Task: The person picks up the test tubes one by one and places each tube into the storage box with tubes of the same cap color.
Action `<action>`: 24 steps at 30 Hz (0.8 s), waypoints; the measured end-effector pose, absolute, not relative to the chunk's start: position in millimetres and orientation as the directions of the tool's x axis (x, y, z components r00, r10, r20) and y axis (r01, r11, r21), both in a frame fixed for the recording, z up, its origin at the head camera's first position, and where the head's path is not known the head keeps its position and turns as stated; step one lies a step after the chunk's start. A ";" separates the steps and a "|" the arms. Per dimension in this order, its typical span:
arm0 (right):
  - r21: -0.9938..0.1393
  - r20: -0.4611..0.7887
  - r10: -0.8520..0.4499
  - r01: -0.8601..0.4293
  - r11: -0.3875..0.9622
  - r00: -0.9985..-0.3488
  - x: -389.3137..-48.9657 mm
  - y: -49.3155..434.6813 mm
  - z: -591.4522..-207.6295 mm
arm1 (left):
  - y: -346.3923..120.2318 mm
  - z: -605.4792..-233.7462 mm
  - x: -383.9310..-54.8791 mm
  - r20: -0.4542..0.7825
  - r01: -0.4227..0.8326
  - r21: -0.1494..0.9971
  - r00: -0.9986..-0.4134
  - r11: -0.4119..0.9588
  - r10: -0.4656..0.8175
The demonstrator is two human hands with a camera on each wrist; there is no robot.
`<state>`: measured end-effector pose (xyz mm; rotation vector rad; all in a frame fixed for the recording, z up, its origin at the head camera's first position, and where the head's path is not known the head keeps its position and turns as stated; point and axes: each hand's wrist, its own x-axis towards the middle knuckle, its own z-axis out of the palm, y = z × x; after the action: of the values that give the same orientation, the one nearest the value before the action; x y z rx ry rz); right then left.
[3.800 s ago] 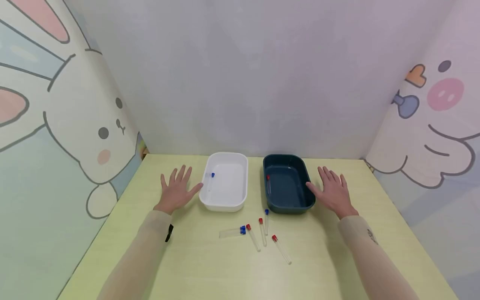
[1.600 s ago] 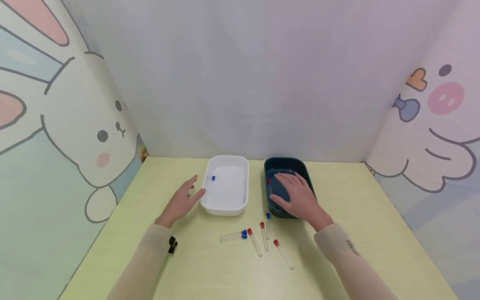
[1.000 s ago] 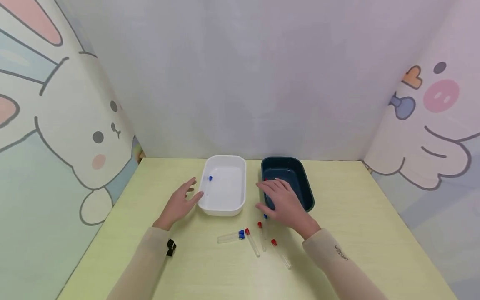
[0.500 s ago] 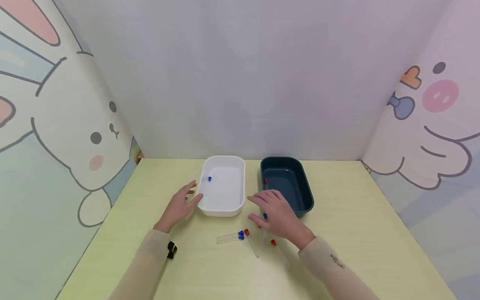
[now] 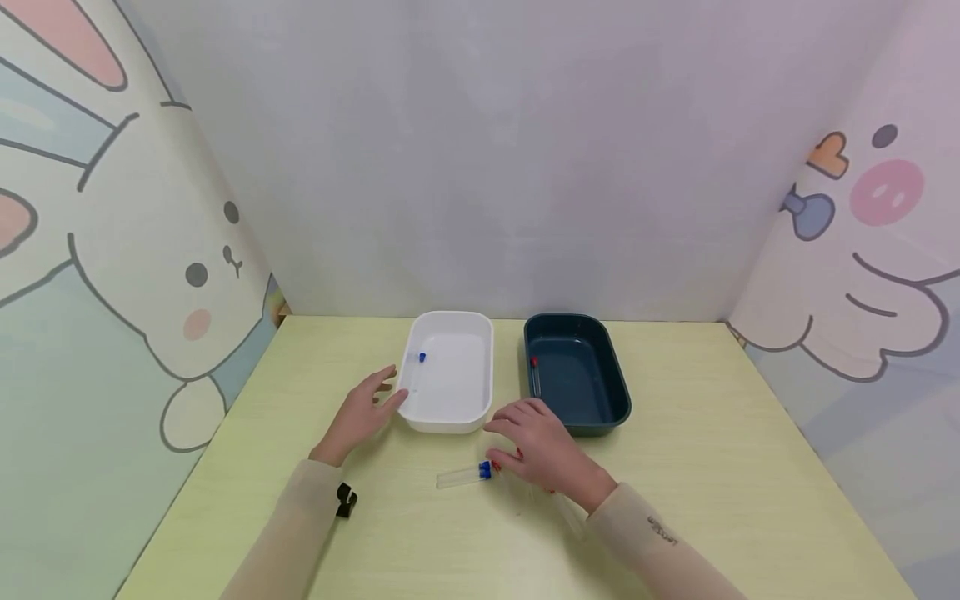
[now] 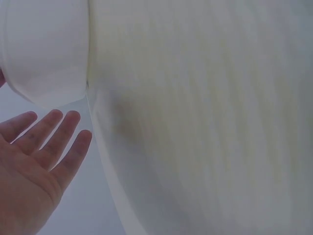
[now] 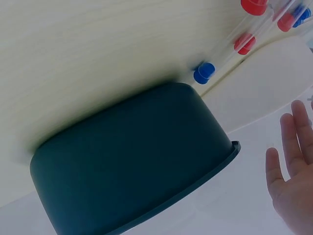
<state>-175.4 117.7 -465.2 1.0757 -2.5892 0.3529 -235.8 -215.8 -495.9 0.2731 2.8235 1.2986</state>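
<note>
Beside the left wall of a white plastic tub [image 5: 453, 375], my left hand [image 5: 360, 417] rests with fingers spread, the thumb at the rim. My right hand [image 5: 543, 450] hovers over capped test tubes in front of the dark teal tub [image 5: 581, 379], fingers relaxed and holding nothing. It partly hides the red-capped tubes and covers one blue-capped tube in the head view. Two blue-capped test tubes [image 5: 461, 477] lie side by side left of it. In the right wrist view a blue cap [image 7: 204, 72] and a red cap [image 7: 244, 44] show near the dark tub.
One blue-capped tube [image 5: 422, 357] lies in the white tub, and one red-capped tube [image 5: 534, 363] in the dark tub. Both tubs stand near the back of the pale yellow table [image 5: 405, 550]. A pale backdrop [image 5: 480, 167] rises behind, with cartoon-printed sheets on both sides.
My right hand has moved from the dark tub's right side, across it, then left and nearer, over the tubes. My left hand has turned slightly but stays by the white tub.
</note>
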 end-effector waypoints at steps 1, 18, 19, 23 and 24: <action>-0.115 0.373 -0.641 -0.719 0.685 -0.670 -175.1 116.9 -465.9 | -216.0 -496.7 -236.0 0.059 0.156 0.755 -0.984 0.636 0.170; -0.115 0.190 -0.668 -0.692 0.713 -0.720 -171.4 105.6 -480.8 | -212.6 -494.2 -236.9 0.005 0.105 0.767 -0.988 0.633 0.157; -0.121 0.179 -0.670 -0.692 0.711 -0.720 -171.2 104.9 -481.1 | -212.5 -494.3 -236.9 0.004 0.102 0.769 -0.988 0.631 0.155; -0.141 0.153 -0.674 -0.691 0.709 -0.722 -171.1 102.9 -482.1 | -212.3 -494.9 -237.1 0.008 0.104 0.775 -0.988 0.623 0.154; -0.145 0.152 -0.674 -0.691 0.708 -0.723 -171.0 102.5 -482.3 | -212.1 -495.2 -237.2 0.012 0.108 0.775 -0.988 0.623 0.156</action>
<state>-171.0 102.5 -482.3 1.1295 -2.8222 0.2939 -237.2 -212.1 -495.2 0.2265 2.7786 1.3213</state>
